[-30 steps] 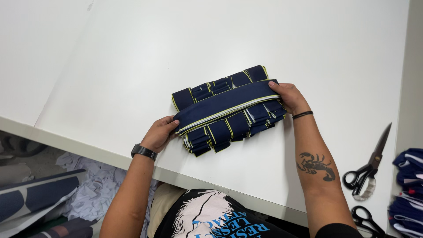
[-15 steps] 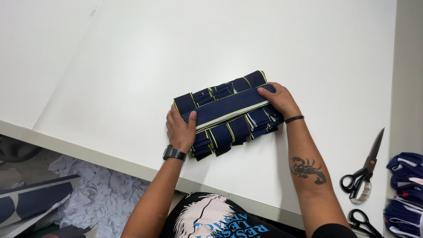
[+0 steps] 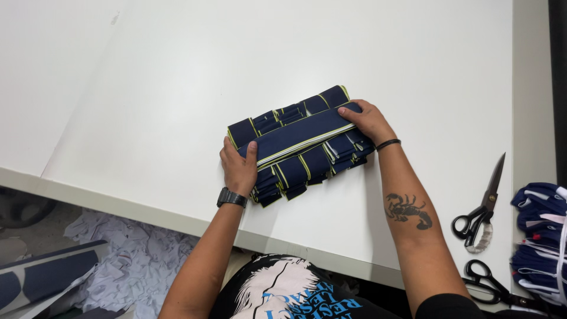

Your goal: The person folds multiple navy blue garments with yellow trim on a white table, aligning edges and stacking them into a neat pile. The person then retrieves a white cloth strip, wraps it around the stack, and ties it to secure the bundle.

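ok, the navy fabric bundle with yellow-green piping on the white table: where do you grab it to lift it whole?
Probably by its two short ends, coming in from left and right. The navy fabric bundle is a long stack of loose folded strips held by one band lengthwise, so end pressure should keep the layers together. The left hand and right hand already bracket those ends on the white table.

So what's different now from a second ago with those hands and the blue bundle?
The left hand moved up from the bundle's near-left corner and now presses flat against its left end. The right hand stayed on the right end. The stack of navy fabric pieces kept its place on the white table, and the scissors did not move.
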